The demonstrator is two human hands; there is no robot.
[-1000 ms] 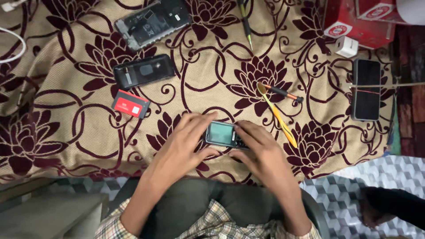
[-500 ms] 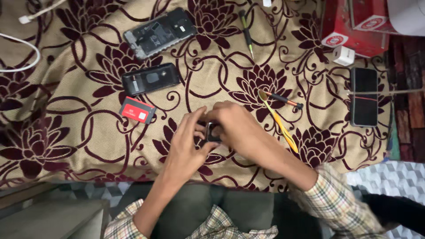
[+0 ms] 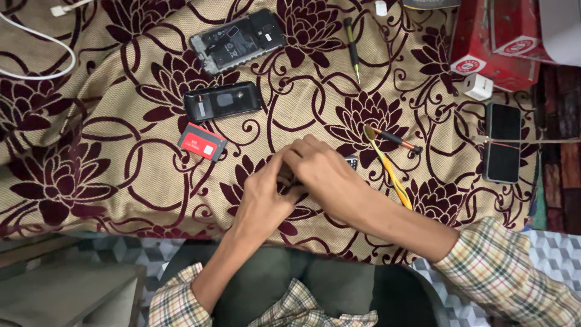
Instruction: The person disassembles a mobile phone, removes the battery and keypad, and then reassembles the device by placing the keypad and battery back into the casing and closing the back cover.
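Both hands close together over a small phone, which lies on the cloth near the front edge, just ahead of the person's lap. Only one corner of it shows, with grey keys, peeking out beyond the right hand. That hand lies palm down across the phone, fingers curled over its far end. The left hand comes up from below and pinches at the near side, its fingers tucked under the right one. Whether either hand truly clamps the phone or only presses on it, I cannot tell, since the hands hide it.

Just right of the hands lies a yellow tool, slanting toward the lap, and crossing its top end a small screwdriver with an orange tip. To the left, near but apart, sits a red card. Beyond that lies a black back cover, and farther up an opened phone with its insides bare. A dark screwdriver lies upright-pointing at top centre. At the right edge are a dark smartphone, a white plug and red boxes. A white cable loops at top left.
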